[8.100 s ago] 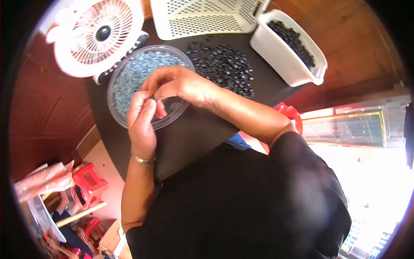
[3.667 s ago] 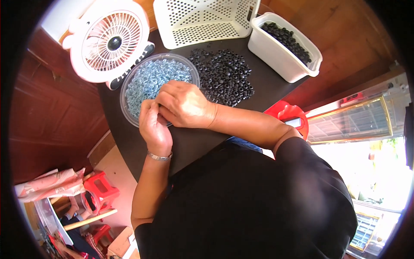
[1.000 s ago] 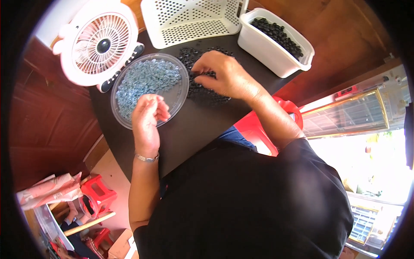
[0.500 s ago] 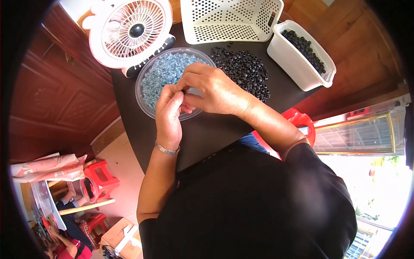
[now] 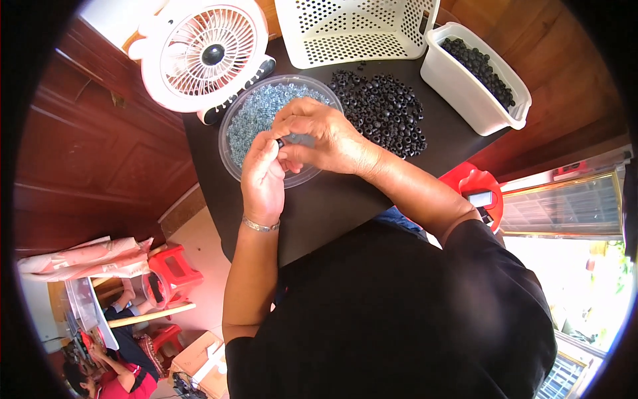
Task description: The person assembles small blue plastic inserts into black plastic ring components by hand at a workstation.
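Between the thumb and fingers of my left hand (image 5: 261, 186) is a small black round piece (image 5: 280, 143), like those in the loose pile. My right hand (image 5: 325, 138) is closed beside it, with curled fingers and the thumb close to the piece. Whatever its fingertips may hold is too small to make out. Both hands are over the near part of a clear round tub (image 5: 226, 151) of small translucent bluish pieces (image 5: 249, 120). Right of the tub, a pile of black round pieces (image 5: 382, 110) lies on the dark table (image 5: 319, 216).
A white pig-shaped fan (image 5: 212, 55) stands at the back left. A white perforated basket (image 5: 352, 46) is at the back, and a white bin (image 5: 458, 90) of black pieces at the right. Red stool (image 5: 488, 193) lies beyond the table edge; another person (image 5: 126, 372) sits at lower left.
The view has shifted, so the table and its things appear slightly further right. My right fingertips have drawn a little away from the left ones, and the black piece now shows.
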Demonstrator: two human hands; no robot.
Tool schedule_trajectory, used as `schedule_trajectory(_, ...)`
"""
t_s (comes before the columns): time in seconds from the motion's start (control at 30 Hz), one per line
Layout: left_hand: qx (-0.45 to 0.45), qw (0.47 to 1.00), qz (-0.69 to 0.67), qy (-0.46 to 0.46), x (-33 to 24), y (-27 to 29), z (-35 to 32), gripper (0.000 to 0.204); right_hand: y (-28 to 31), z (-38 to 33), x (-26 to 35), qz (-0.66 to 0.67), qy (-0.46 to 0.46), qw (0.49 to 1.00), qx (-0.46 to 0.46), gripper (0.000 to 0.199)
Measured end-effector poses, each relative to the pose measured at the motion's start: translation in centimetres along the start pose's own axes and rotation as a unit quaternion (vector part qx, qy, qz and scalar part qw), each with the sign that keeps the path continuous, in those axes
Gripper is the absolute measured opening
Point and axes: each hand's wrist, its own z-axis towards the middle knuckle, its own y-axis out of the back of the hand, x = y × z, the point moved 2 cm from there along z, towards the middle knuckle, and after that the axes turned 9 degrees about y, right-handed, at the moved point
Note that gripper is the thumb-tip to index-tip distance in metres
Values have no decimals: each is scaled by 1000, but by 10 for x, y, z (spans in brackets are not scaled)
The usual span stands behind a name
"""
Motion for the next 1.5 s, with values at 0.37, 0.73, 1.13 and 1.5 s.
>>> schedule_trajectory(0.37,-9,998,-58,-9,0,-3,-1,19,-4,-2,-13,209,-72,975,-27,27)
schedule_trajectory(0.73,-16,1000,-19,1,-2,-4,-1,21,-1,-3,-12,184,-36,982,-31,27)
schedule_trajectory(1.13,-14,1000,-22,4,6,-4,2,25,9,-7,-8,72,11,997,-26,24)
schedule_trajectory(1.5,-23,999,-46,-2,2,5,1,20,78,2,6,4,-16,996,-91,11)
